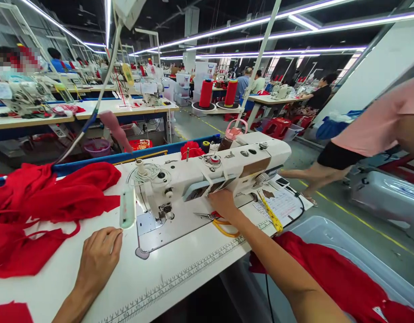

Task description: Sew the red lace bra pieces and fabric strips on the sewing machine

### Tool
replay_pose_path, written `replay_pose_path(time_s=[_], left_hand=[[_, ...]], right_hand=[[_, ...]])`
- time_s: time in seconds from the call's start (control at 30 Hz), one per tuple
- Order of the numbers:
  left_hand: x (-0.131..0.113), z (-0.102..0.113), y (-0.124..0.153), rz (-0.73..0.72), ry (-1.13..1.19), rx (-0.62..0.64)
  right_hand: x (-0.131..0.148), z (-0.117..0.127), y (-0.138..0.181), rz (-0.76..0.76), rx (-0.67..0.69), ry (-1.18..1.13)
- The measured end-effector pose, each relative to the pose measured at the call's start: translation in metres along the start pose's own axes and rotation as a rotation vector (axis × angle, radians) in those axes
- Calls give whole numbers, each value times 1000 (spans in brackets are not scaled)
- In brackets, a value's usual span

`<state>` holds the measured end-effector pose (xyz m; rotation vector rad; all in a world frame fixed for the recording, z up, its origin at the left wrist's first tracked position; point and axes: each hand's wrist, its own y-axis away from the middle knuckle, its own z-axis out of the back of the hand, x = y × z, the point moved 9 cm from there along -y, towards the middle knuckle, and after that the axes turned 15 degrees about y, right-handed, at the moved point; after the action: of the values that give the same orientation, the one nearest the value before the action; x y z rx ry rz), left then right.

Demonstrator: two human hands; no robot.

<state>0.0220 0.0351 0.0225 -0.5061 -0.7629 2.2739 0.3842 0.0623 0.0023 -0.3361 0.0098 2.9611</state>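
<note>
A white sewing machine (247, 159) stands on the table in front of me. My left hand (101, 251) rests on the white tabletop with fingers curled together, nothing visible in it, next to a pale green oblong dish (127, 208). Under the machine's arm reaches my right hand (223, 205), its fingertips hidden. Just above it, a phone (196, 190) is strapped to the machine front. Scissors (203, 216) lie beside the right hand, near a yellow-orange loop (223, 229). Bunched red fabric (62, 197) covers the table's left side.
A ruler scale (193, 273) runs along the table's front edge. On the right are a yellow tape measure (272, 215), a written sheet (284, 202) and a plastic bin (328, 229) with red fabric. A person in pink (371, 121) passes there. Red thread cones (206, 93) stand behind.
</note>
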Motion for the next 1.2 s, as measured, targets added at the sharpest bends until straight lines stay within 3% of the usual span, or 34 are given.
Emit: replay_pose_path(time_s=[0.17, 0.23, 0.3, 0.37, 0.43, 0.5, 0.57, 0.73, 0.8, 1.0, 1.2], left_hand=[[1, 13, 2, 88, 84, -68], [-5, 21, 5, 180, 233, -98], [-15, 20, 8, 334, 486, -67], [-31, 3, 10, 542, 806, 70], [-57, -26, 15, 750, 1133, 339], [-82, -46, 22, 909, 1372, 573], [-89, -55, 28, 1040, 1512, 602], [-59, -55, 51, 1326, 1520, 83], [-58, -55, 57, 1367, 1483, -10], [-65, -60, 52, 1352, 1457, 21], [-61, -66, 51, 1319, 1425, 45]], right_hand=[[6, 31, 36, 93, -174, -81], [24, 42, 61, 252, -240, -255], [53, 54, 88, 508, -250, -624], [84, 61, 107, 737, -156, -936], [116, 65, 113, 891, -51, -1057], [140, 69, 109, 963, -31, -1099], [155, 69, 95, 925, -31, -1141], [172, 33, 69, 592, 238, -1311], [179, 24, 71, 553, 314, -1327], [189, 15, 69, 425, 470, -1360], [188, 6, 67, 406, 602, -1425]])
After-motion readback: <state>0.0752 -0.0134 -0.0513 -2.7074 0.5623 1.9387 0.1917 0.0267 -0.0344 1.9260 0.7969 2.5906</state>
